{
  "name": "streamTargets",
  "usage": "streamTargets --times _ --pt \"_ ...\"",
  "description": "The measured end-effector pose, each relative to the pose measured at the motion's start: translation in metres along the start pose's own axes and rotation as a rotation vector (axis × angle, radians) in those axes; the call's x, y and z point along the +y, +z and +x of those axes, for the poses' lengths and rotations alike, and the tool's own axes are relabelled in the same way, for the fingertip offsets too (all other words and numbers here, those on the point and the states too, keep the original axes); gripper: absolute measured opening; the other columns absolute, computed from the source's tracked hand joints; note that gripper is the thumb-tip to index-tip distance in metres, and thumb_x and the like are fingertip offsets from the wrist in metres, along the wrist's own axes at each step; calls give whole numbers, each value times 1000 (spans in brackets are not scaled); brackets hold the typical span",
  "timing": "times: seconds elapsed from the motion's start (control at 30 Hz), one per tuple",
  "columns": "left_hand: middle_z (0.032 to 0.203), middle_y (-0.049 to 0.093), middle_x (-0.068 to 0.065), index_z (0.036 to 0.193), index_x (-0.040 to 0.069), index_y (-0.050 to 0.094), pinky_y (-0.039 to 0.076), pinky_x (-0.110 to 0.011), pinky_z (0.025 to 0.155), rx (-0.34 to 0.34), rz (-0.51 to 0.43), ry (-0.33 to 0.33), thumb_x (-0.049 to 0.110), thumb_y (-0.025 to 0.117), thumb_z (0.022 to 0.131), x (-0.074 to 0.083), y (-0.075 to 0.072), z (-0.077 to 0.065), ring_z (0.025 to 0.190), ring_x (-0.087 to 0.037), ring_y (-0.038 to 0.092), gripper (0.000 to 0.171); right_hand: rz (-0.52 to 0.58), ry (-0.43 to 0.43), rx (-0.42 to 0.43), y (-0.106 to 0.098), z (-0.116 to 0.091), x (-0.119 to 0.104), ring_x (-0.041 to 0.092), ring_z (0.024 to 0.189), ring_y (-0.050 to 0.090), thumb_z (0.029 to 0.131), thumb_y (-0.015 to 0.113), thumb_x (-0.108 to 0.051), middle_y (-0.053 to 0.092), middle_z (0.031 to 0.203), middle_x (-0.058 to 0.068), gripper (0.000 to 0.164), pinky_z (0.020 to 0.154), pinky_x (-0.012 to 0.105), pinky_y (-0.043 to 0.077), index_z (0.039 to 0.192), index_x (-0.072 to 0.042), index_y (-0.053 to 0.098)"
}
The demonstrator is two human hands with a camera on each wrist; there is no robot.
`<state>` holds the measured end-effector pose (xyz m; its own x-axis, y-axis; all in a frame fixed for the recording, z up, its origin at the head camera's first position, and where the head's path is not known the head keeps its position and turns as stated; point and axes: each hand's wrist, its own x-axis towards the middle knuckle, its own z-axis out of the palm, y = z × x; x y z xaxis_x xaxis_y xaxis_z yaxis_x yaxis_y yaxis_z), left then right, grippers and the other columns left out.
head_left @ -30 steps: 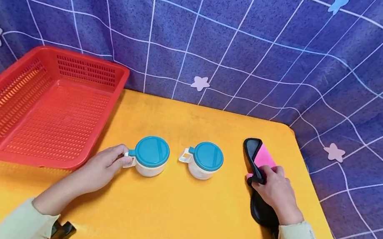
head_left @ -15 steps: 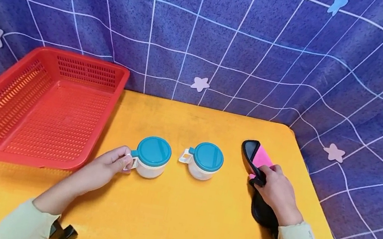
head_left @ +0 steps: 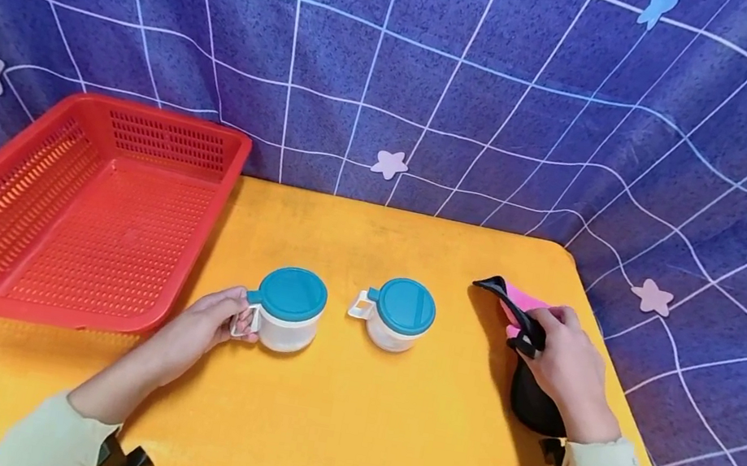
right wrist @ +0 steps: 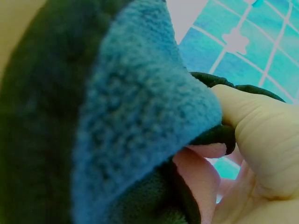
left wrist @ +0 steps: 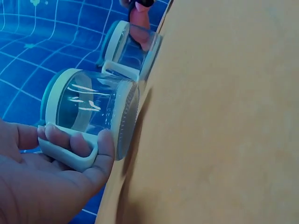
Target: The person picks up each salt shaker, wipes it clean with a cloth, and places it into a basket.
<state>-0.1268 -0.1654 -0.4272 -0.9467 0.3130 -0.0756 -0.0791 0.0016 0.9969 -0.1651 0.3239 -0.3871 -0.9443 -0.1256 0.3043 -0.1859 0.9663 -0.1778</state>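
My left hand [head_left: 202, 328] grips the white handle [left wrist: 70, 156] of a clear jar [head_left: 292, 294] with a teal lid. In the left wrist view, its fingers curl through the handle and the jar's base is close over the table. A matching jar [head_left: 406, 304] stands upright to the right, its handle pointing left. At the table's right side my right hand [head_left: 566, 364] pinches a floppy black-edged fabric piece [head_left: 534, 400] with pink parts. The right wrist view shows its fuzzy grey-blue lining [right wrist: 140, 102]; the hand and folds hide much of its shape.
A red perforated plastic basket [head_left: 115, 223] stands at the left, its front right corner close to my left forearm. The yellow table [head_left: 338, 442] meets a blue grid-patterned curtain [head_left: 344, 55] at the back and right.
My right hand has moved right, and the fabric piece's upper end has folded and turned with it. The left jar first shifted slightly right, then back left, its lid now tipping slightly.
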Motion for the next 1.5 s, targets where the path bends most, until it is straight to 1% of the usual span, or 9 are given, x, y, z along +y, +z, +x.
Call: streamTargets --times 0.1,0.4,0.57,0.73,0.8,0.9,1.23,1.4,1.5 --pt "91 46 -15 93 -3 44 52 -31 85 11 14 4 14 33 111 3 3 -2 91 -29 58 26 -5 -24 29 -8 0 -7 46 87 64 88 82 -35 57 119 17 41 63 61 50 119 -12 68" --pt "91 47 -14 90 -1 43 48 -31 87 76 55 91 15 31 111 23 12 -5 92 -29 56 28 26 -128 142 -41 -3 -36 34 95 64 85 86 -34 58 118 2 35 56 61 47 113 -22 69" --pt "91 48 -12 88 -1 42 46 -28 86 118 48 116 16 30 112 33 17 -5 92 -27 56 31 68 -286 173 -54 -3 -49 35 99 65 83 85 -22 60 124 4 34 64 63 51 113 -21 68" --pt "89 46 -9 86 -3 41 46 -29 86 158 20 145 13 32 110 38 21 -4 92 -26 56 30 100 -455 174 -60 -4 -63 36 109 64 79 86 -17 60 130 9 40 87 56 52 115 -17 68" --pt "88 44 -9 86 -4 40 46 -29 86 171 10 157 12 32 109 42 22 -4 92 -27 55 29 109 -497 165 -61 -5 -68 35 116 62 77 86 -11 60 133 9 44 92 54 50 117 -16 68" --pt "87 43 -8 87 -6 39 48 -29 86 180 -1 178 11 32 108 46 23 -5 91 -27 54 28 116 -532 138 -61 -9 -77 33 122 59 74 85 -4 58 138 6 50 91 55 51 119 -19 68" --pt "84 40 -7 84 -3 37 47 -31 83 150 -107 261 9 33 109 58 29 -3 86 -24 47 28 210 -652 42 -48 -15 -99 28 130 56 84 79 -13 54 148 2 38 91 51 54 119 -24 70" --pt "84 40 -6 84 -3 36 47 -32 82 114 -143 298 8 32 109 63 31 -4 83 -22 44 28 266 -699 57 -38 -16 -108 24 125 58 83 80 -12 56 144 0 38 89 47 54 117 -25 70" --pt "83 40 -7 84 -3 35 47 -33 83 94 -143 304 8 32 109 65 33 -4 84 -22 44 28 345 -736 95 -32 -15 -115 25 124 59 88 80 -20 59 141 2 28 96 40 51 114 -23 71"
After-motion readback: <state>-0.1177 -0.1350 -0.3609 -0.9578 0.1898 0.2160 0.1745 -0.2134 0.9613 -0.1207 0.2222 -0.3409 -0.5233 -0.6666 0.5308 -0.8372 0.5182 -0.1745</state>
